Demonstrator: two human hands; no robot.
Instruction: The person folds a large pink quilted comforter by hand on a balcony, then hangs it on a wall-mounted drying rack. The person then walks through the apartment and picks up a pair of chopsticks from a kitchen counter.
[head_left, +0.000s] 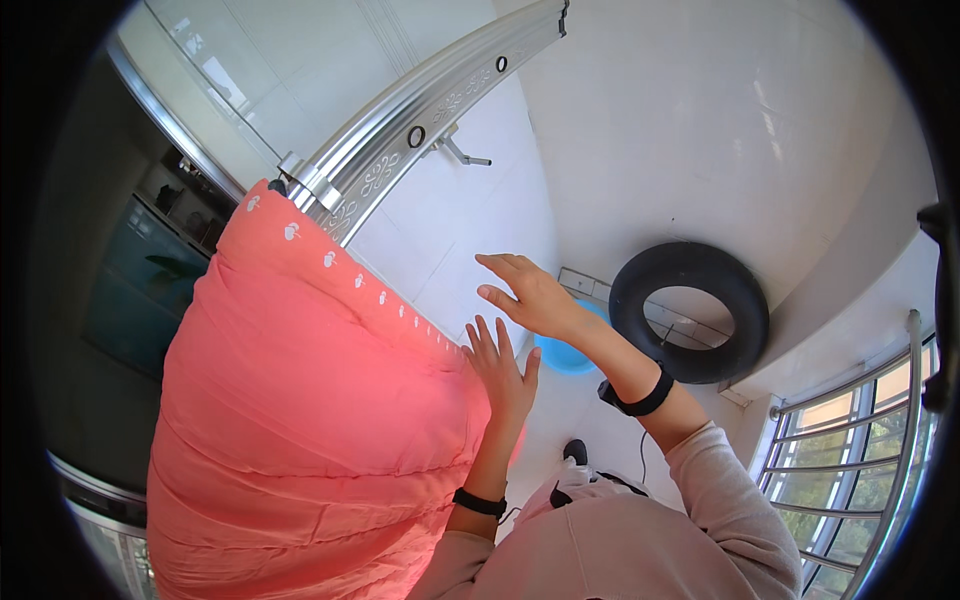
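Note:
A coral-pink quilt (315, 375) with a row of white printed motifs along its border hangs in folds on my left. Its upper end lies over a long silver metal rail (450, 97) with engraved scrollwork and black-rimmed holes. My left hand (504, 371) is at the quilt's right edge, fingers spread, palm toward the cloth. Whether it presses on the fabric I cannot tell. Just above and to the right, my right hand (536, 296) is raised in the air, thumb apart from the fingers, holding nothing. Both wrists wear black bands.
A black rubber inner tube (626, 330) leans against the white wall, beside a light blue basin (566, 356) on the floor. A metal fitting with a handle (469, 159) shows beyond the rail. Metal bars (832, 466) cross the window at right. Dark glass (142, 277) lies at left.

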